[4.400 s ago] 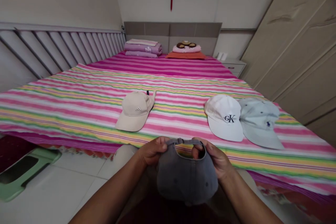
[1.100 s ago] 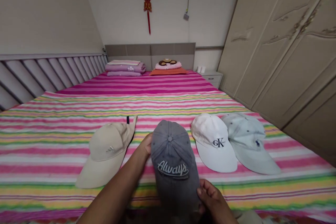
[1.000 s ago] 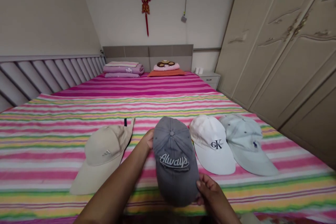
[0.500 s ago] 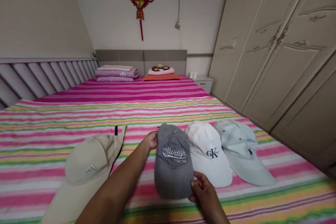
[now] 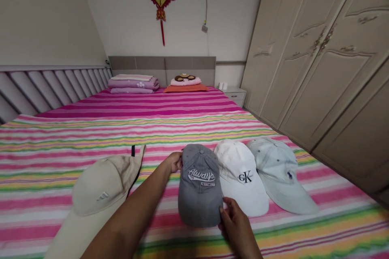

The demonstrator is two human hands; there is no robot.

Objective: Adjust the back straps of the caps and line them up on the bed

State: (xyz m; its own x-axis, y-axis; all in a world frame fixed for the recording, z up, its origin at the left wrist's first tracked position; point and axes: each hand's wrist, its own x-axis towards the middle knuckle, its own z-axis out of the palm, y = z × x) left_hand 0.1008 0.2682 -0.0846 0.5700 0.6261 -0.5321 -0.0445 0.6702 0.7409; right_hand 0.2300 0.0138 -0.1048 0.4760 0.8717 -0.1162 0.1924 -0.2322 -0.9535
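Observation:
A grey baseball cap [image 5: 199,206] with white "Always" lettering lies on the bed in front of me, brim towards me. My left hand [image 5: 175,162] grips its left side near the back; the fingertips are hidden behind the crown. At the brim's right edge, my right hand [image 5: 234,218] pinches it between thumb and fingers. Touching the grey cap on the right is a white cap [image 5: 246,198] with black "CK" letters. Beyond that one sits a pale grey-green cap [image 5: 288,194] with a small dark emblem. A beige cap [image 5: 94,188] lies apart at the left, partly behind my left forearm.
A striped bedspread [image 5: 152,127] covers the bed. Folded purple bedding [image 5: 133,83] and a pink pillow [image 5: 185,81] rest by the headboard [image 5: 188,64]. A slatted rail [image 5: 60,89] runs along the left; a wardrobe [image 5: 304,68] stands at the right beyond a small nightstand [image 5: 237,94].
The view has shifted very slightly. The grey cap's brim has moved up a little, and both hands remain on the cap. The other caps lie where they were.

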